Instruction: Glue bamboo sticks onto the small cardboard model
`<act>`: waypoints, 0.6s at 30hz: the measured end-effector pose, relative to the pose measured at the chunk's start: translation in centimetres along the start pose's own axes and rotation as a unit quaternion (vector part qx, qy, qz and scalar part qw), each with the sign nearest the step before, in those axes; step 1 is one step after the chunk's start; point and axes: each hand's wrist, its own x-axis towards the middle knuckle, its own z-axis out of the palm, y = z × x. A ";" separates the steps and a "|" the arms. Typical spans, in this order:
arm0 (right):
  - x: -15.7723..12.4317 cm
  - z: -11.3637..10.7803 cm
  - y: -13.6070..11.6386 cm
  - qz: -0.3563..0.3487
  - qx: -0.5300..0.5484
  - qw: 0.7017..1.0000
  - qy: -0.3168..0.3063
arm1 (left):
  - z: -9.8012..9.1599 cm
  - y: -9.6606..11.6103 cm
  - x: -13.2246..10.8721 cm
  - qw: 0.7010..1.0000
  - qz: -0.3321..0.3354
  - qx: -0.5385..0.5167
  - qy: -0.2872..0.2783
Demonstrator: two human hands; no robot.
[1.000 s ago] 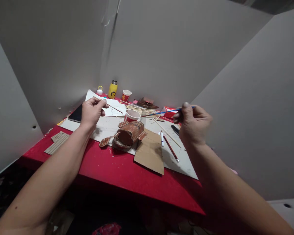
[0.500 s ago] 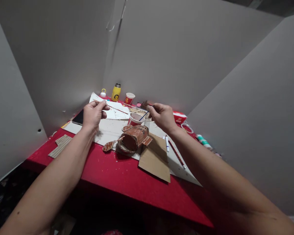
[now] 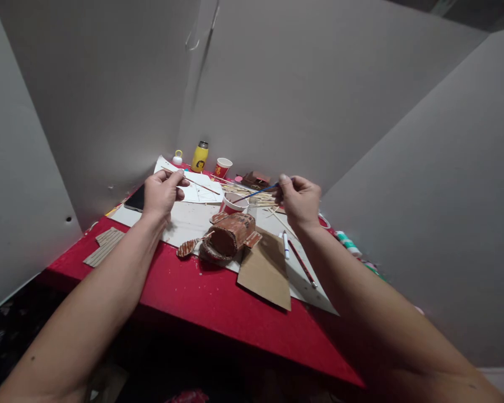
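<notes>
My left hand [image 3: 162,193] pinches a thin wooden stick [image 3: 204,186], partly coloured reddish brown, which slants down to the right. A slim blue-handled brush [image 3: 258,192] is pinched in my right hand [image 3: 300,198]; its far end reaches into a paper cup [image 3: 234,208] with brown stuff inside. Just in front of that cup lies a brown-painted cardboard model [image 3: 235,230], a hollow barrel shape with small flaps at its sides. A striped leaf-shaped piece [image 3: 187,248] on a stick is beside its opening.
Bare wooden sticks [image 3: 252,191] lie behind the cup. Brown cardboard [image 3: 266,274], a white marker [image 3: 286,245] and a red pencil [image 3: 302,263] lie at right. Corrugated strips [image 3: 104,246] are at left. A yellow bottle [image 3: 200,157] and red cup [image 3: 223,167] stand at the back.
My right hand has moved right with the brush, whose handle now lies at a flatter slant, its end still in the cup. My left hand has hardly moved.
</notes>
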 end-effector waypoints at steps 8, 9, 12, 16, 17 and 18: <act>-0.7 -1.5 0.8 0.106 0.058 0.991 0.059 | 0.1 0.1 -0.1 1.000 0.000 0.001 0.013; -0.8 -1.7 0.9 0.114 0.058 0.990 0.060 | 0.1 0.1 -0.1 1.000 0.001 0.001 0.014; -1.2 -2.5 0.9 0.127 0.062 0.987 0.077 | 0.0 0.0 0.0 1.000 0.002 -0.003 0.016; -1.7 -3.3 0.5 0.126 0.073 0.984 0.104 | 0.0 -0.1 0.0 1.000 0.005 -0.004 0.015; -1.8 -3.4 0.4 0.124 0.076 0.983 0.111 | 0.0 -0.1 0.0 1.000 0.007 -0.003 0.015; -1.9 -3.5 0.3 0.125 0.081 0.982 0.116 | 0.0 -0.1 0.0 1.000 0.008 -0.003 0.015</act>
